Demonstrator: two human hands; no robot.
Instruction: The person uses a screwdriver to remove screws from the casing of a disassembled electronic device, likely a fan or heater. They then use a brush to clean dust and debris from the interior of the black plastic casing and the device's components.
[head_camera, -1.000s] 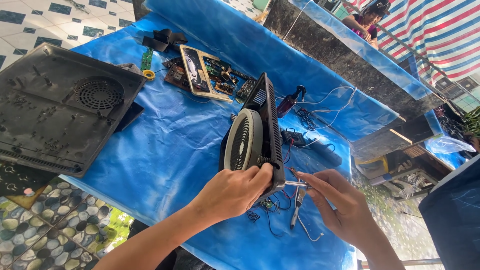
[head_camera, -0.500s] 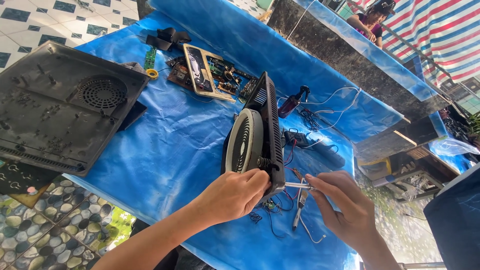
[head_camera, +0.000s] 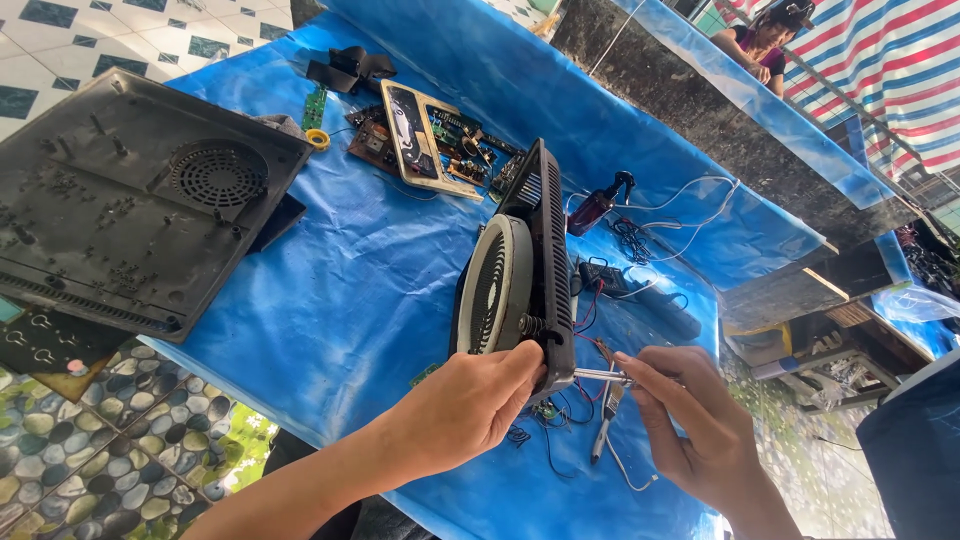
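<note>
A black appliance base (head_camera: 545, 250) stands on edge on the blue sheet (head_camera: 340, 290), with a round coil disc (head_camera: 492, 285) on its left face. My left hand (head_camera: 470, 405) grips the lower corner of that base. My right hand (head_camera: 690, 420) holds a thin metal tool (head_camera: 598, 376) whose tip touches the base's lower edge. Loose wires and a pen-like tool (head_camera: 605, 430) lie just below the two hands.
A black plastic housing with a round vent (head_camera: 140, 200) lies at the left. Circuit boards (head_camera: 430, 140) and small parts sit at the back. A dark bottle (head_camera: 598, 204) and cables lie right of the base. Another person (head_camera: 760, 45) is beyond the far ledge.
Both hands keep their hold. The view has shifted slightly; the right hand has edged a little closer to the base's lower edge.
</note>
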